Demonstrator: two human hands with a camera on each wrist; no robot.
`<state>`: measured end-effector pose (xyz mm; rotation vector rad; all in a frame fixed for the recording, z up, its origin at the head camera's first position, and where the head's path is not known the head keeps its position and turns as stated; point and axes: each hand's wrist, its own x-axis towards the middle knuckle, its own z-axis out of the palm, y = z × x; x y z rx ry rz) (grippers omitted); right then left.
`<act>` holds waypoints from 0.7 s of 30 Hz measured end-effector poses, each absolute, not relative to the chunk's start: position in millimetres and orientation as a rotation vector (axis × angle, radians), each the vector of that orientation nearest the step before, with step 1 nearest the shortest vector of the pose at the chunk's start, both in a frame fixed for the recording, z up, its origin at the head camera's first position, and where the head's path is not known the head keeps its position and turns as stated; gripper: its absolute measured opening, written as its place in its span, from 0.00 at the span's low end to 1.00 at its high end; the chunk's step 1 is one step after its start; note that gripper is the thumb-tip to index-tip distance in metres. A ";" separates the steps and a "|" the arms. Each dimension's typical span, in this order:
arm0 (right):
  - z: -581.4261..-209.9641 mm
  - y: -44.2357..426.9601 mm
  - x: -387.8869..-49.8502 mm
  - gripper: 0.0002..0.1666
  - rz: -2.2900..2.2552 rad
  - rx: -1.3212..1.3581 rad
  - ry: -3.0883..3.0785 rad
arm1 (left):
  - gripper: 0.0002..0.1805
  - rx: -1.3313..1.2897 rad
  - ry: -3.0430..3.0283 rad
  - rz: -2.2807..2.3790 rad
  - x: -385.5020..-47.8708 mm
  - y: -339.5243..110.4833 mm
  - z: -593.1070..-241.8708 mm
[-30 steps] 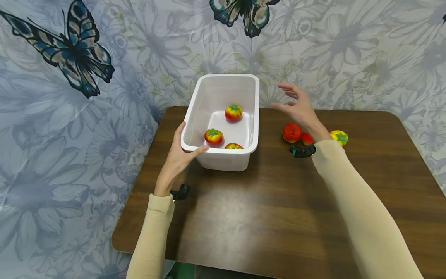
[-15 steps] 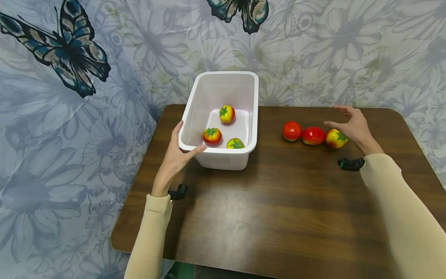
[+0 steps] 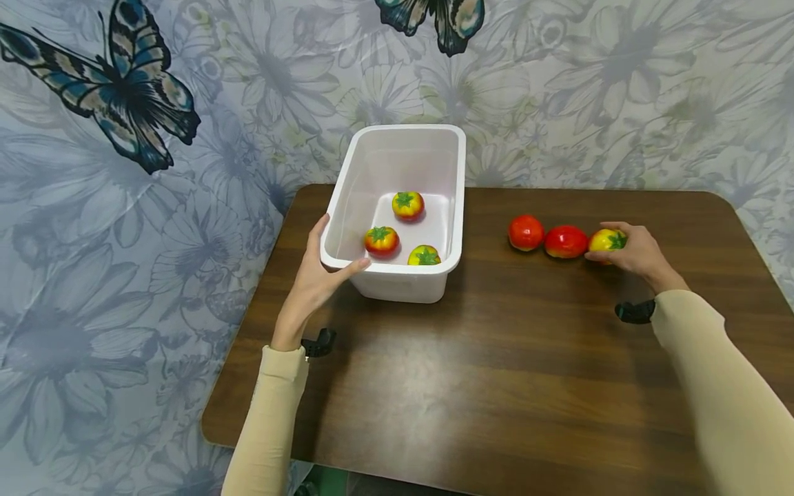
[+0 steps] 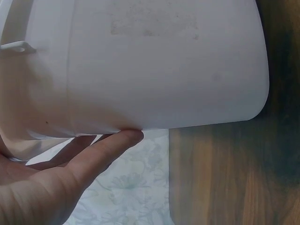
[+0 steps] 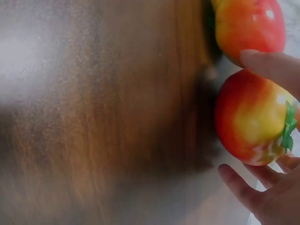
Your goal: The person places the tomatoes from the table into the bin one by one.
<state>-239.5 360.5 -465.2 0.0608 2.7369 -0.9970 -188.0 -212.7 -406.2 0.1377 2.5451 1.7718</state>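
A white plastic bin [image 3: 403, 282] stands at the back of the table with three red-and-yellow tomatoes inside, one of them the nearer-left tomato [image 3: 381, 241]. My left hand [image 3: 313, 282] holds its near left corner, thumb along the front and fingers on the left side. In the left wrist view the thumb [image 4: 105, 154] lies against the bin wall. To the right, my right hand [image 3: 642, 255] has thumb and fingers around a yellow-red tomato [image 5: 248, 117] with a green calyx, which rests on the table. The thumb also lies against the neighbouring red tomato [image 3: 566, 242].
Another red tomato [image 3: 526, 233] lies at the left end of the row, beside its neighbour. The brown wooden table [image 3: 471, 386] has rounded corners. A wall covering with flowers and butterflies [image 3: 143, 89] rises behind and to the left.
My right hand has moved right from beside the bin, then come down around the yellow-red tomato. Tomatoes in the bin have rolled and turned. The left hand has stayed at the bin's corner.
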 end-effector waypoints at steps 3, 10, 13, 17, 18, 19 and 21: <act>-467.4 360.3 -240.5 0.48 -0.981 0.077 2.745 | 0.61 0.129 2.567 1.756 -187.6 -212.2 -406.3; -468.9 361.2 -238.5 0.45 -0.972 0.083 2.775 | 0.60 0.120 2.571 1.753 -186.6 -211.6 -406.9; -469.1 360.8 -235.5 0.44 -0.975 0.091 2.791 | 0.60 0.122 2.574 1.747 -186.2 -211.2 -407.0; -469.5 358.8 -232.4 0.44 -0.992 0.094 2.815 | 0.60 0.134 2.571 1.761 -186.3 -211.1 -406.7; -470.4 358.3 -232.2 0.43 -0.998 0.093 2.823 | 0.60 0.135 2.573 1.762 -186.2 -211.2 -406.6; -471.6 357.9 -232.3 0.43 -1.001 0.091 2.829 | 0.60 0.134 2.577 1.761 -186.2 -211.4 -406.5; -474.3 357.6 -233.0 0.44 -1.008 0.092 2.832 | 0.60 0.129 2.586 1.752 -186.1 -211.8 -406.5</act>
